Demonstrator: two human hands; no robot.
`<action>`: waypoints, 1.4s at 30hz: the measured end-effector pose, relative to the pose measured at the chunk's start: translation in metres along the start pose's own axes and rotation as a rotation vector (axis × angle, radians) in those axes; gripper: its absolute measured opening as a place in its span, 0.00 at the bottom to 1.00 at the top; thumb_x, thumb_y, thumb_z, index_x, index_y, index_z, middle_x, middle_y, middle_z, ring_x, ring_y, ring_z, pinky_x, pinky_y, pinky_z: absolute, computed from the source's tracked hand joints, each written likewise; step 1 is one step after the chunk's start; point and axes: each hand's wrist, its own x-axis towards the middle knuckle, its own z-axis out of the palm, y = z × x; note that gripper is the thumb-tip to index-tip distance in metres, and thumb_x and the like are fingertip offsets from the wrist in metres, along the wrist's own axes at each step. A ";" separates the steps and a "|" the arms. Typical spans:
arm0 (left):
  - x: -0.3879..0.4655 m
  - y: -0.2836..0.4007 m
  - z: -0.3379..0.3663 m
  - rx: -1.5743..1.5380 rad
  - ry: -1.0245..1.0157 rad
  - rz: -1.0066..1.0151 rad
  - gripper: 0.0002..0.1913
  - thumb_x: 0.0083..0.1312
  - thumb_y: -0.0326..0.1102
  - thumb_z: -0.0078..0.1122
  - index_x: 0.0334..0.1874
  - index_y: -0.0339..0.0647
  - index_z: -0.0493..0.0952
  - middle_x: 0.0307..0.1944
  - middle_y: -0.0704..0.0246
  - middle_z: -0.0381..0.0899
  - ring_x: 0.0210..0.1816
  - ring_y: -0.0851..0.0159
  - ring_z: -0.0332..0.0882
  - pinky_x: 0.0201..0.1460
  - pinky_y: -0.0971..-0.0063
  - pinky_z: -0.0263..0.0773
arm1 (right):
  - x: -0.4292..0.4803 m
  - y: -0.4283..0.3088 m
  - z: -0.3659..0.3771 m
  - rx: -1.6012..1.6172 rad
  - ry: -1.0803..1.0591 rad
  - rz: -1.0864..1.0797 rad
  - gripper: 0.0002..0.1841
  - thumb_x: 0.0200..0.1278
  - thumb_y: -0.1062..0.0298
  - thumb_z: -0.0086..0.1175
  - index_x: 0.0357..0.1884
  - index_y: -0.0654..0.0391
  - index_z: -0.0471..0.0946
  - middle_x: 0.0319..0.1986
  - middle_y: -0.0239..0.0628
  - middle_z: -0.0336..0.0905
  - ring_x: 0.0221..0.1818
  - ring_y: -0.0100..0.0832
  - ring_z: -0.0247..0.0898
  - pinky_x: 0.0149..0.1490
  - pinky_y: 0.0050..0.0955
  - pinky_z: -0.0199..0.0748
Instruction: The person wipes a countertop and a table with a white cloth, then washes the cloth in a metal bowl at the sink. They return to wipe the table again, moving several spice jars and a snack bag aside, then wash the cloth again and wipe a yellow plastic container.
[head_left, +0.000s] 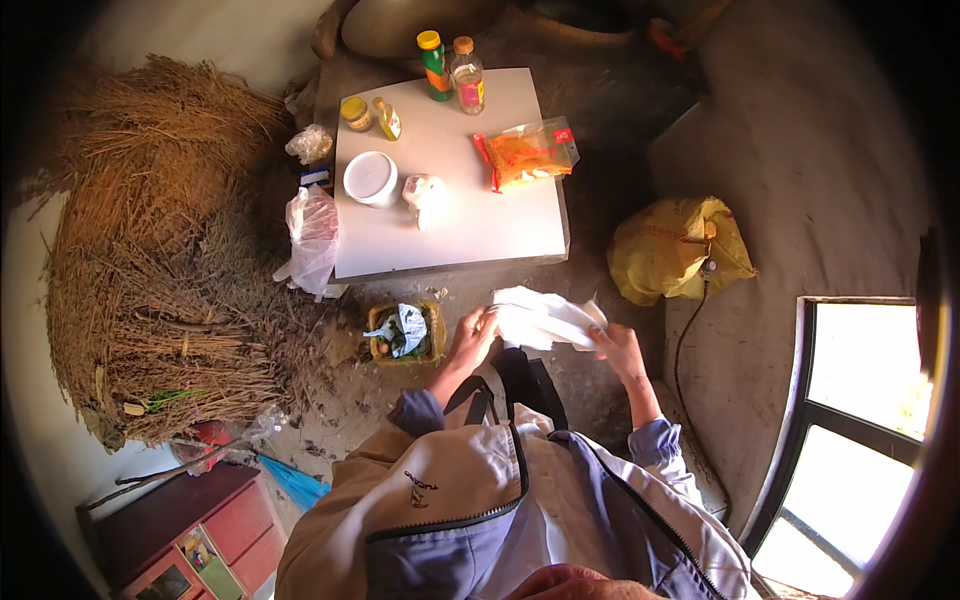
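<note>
My left hand (474, 339) grips the left end of a crumpled white sheet (546, 319), which could be cloth or a plastic bag. At its other end, the fingers of my right hand (621, 352) are closed on the edge. The sheet hangs between both hands in front of my body, near the front edge of a white-topped table (465, 251), and bright light washes out its detail. On that table are a white lidded tub (370, 178), a small pale crumpled item (424, 196) and a plastic packet with orange contents (525, 159).
Bottles (469, 79) and a yellow-lidded jar (356, 114) stand farther back. A lined waste bin (409, 334) is on the floor left of my hands. Dry straw bundles (165, 262) fill the left side. A yellow sack (660, 251) stands right, near a window (847, 450).
</note>
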 end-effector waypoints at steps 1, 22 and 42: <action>-0.005 0.018 0.001 -0.070 -0.034 -0.005 0.14 0.78 0.39 0.53 0.55 0.36 0.79 0.35 0.75 0.80 0.35 0.76 0.75 0.40 0.79 0.71 | 0.004 -0.015 -0.008 -0.210 0.015 -0.087 0.19 0.69 0.52 0.63 0.36 0.62 0.85 0.30 0.34 0.83 0.30 0.26 0.79 0.37 0.28 0.78; 0.109 -0.081 -0.048 0.271 0.296 0.249 0.25 0.66 0.23 0.58 0.66 0.32 0.68 0.57 0.49 0.75 0.57 0.48 0.77 0.61 0.59 0.72 | 0.209 -0.063 0.200 -0.423 0.485 -0.591 0.09 0.65 0.75 0.55 0.44 0.68 0.77 0.52 0.54 0.79 0.52 0.56 0.75 0.60 0.44 0.73; 0.060 -0.089 -0.259 -0.577 0.689 -0.216 0.21 0.71 0.29 0.56 0.65 0.31 0.72 0.52 0.67 0.77 0.52 0.71 0.75 0.56 0.77 0.71 | 0.233 -0.166 0.513 -0.714 -0.117 -0.811 0.28 0.72 0.60 0.49 0.71 0.60 0.66 0.79 0.50 0.47 0.82 0.53 0.39 0.77 0.60 0.50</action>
